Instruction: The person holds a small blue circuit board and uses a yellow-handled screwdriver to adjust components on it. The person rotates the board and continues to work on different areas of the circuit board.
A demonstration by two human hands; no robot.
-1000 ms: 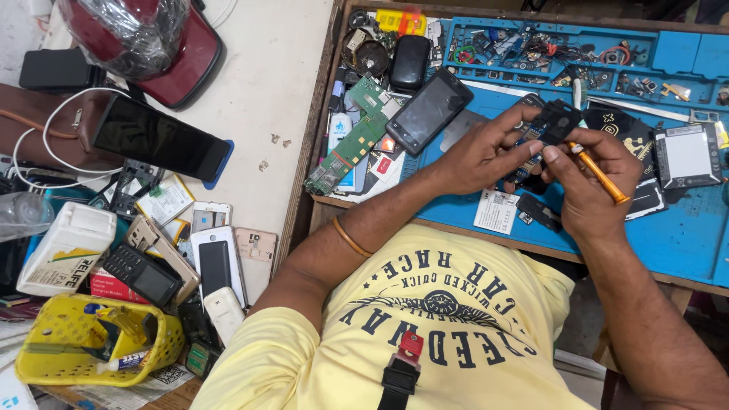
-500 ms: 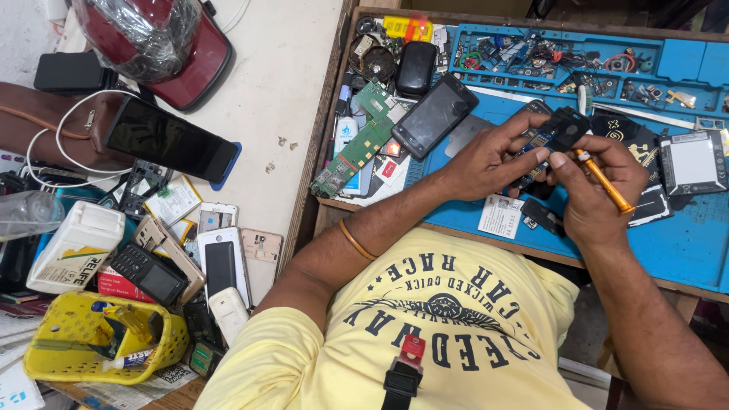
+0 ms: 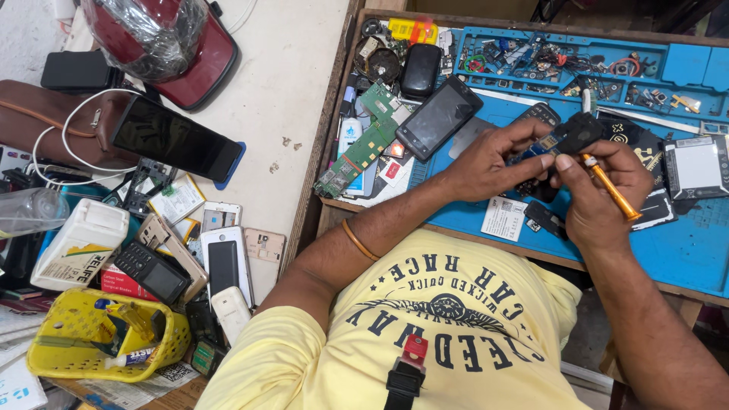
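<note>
My left hand [image 3: 486, 159] holds a small black phone part [image 3: 573, 133] up over the blue work mat [image 3: 683, 250]. My right hand [image 3: 596, 193] grips an orange-handled screwdriver [image 3: 611, 190], its tip set against the part. Both hands meet above the mat's middle. A black smartphone [image 3: 440, 114] lies just left of my left hand, and a green circuit board [image 3: 357, 148] lies beyond it.
The blue mat's back row [image 3: 562, 57] holds several small parts and tools. On the white table at left lie a dark tablet [image 3: 175, 140], a red helmet [image 3: 167, 45], several old phones [image 3: 224, 266] and a yellow basket [image 3: 91, 342]. A flat battery [image 3: 695, 167] lies at right.
The view has shifted slightly. My hands stay together on the black part, with the screwdriver still against it.
</note>
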